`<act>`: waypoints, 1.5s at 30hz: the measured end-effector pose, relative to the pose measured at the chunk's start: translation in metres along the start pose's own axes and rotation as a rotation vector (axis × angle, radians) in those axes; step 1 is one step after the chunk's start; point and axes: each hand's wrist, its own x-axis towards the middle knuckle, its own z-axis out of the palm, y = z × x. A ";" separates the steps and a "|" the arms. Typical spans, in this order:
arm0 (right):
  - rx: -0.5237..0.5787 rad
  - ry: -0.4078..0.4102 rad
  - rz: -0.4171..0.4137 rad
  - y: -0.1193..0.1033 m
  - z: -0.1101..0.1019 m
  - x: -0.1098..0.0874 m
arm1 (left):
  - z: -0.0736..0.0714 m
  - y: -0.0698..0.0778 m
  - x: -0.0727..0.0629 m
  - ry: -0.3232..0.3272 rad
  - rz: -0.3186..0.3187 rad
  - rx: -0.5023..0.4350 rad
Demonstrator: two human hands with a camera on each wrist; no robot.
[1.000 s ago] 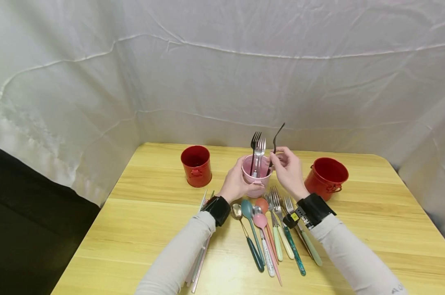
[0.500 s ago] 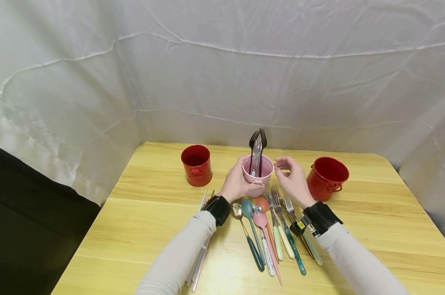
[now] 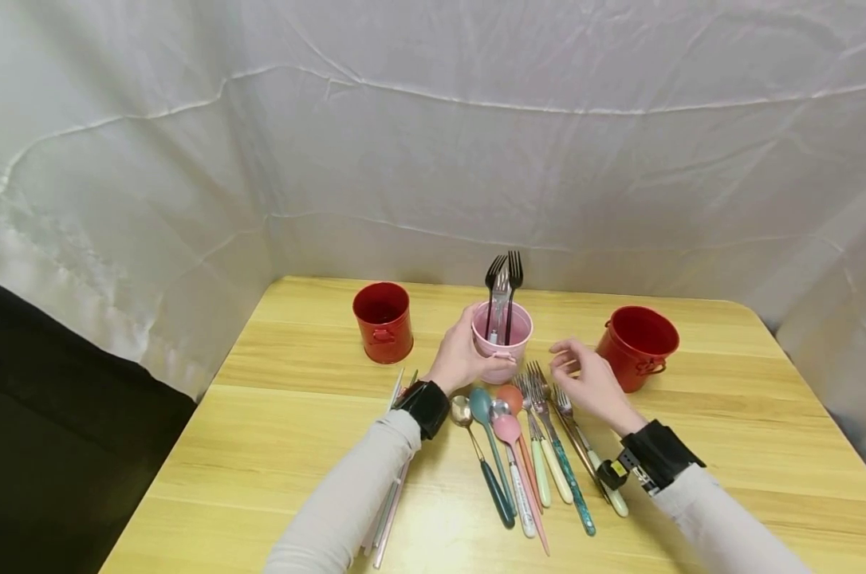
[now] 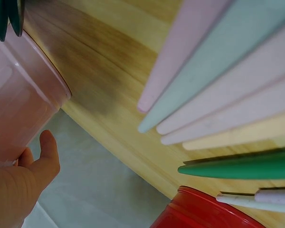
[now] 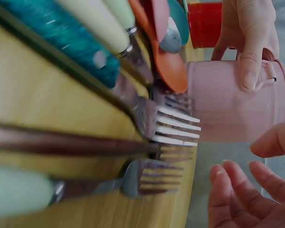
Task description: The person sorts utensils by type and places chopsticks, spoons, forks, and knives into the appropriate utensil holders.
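My left hand (image 3: 458, 357) holds a pink bucket (image 3: 501, 371) from its left side, the thumb across the front near the small handle. Several forks stand upright in the bucket, including two black forks (image 3: 515, 275). My right hand (image 3: 592, 384) holds nothing and hovers right of the bucket, its fingers loosely bent. Below it on the table lie several forks (image 3: 541, 406), tines away from me, with green, cream and teal handles. In the right wrist view the same forks (image 5: 173, 126) point toward the bucket, and the right fingertips (image 5: 218, 173) are apart from them.
Left of the forks lie several spoons (image 3: 507, 429). Thin pastel sticks (image 4: 218, 85) lie under my left forearm. One red bucket (image 3: 384, 343) stands at the back left and another red bucket (image 3: 615, 360) at the right. A pale curtain (image 3: 433, 159) hangs behind the table (image 3: 261, 446).
The black fork that my right hand held now stands in the pink bucket, let go. My right hand has moved right and toward me. The left hand keeps its hold.
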 end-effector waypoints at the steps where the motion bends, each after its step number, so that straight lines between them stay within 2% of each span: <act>1: -0.009 -0.009 -0.005 0.002 -0.001 -0.002 | 0.000 0.000 0.000 0.000 0.000 0.001; 10: -0.088 -0.089 -0.075 0.013 -0.011 -0.030 | 0.001 -0.001 0.001 -0.005 -0.001 -0.008; 21: -0.213 -0.171 -0.112 0.025 -0.017 -0.058 | 0.001 -0.001 0.000 0.002 -0.003 -0.017; 26: -0.238 -0.195 -0.111 0.028 -0.015 -0.069 | 0.001 0.001 -0.001 -0.001 -0.015 -0.019; 45: -0.296 -0.187 -0.085 0.024 -0.005 -0.073 | 0.000 0.003 -0.001 0.002 -0.028 -0.027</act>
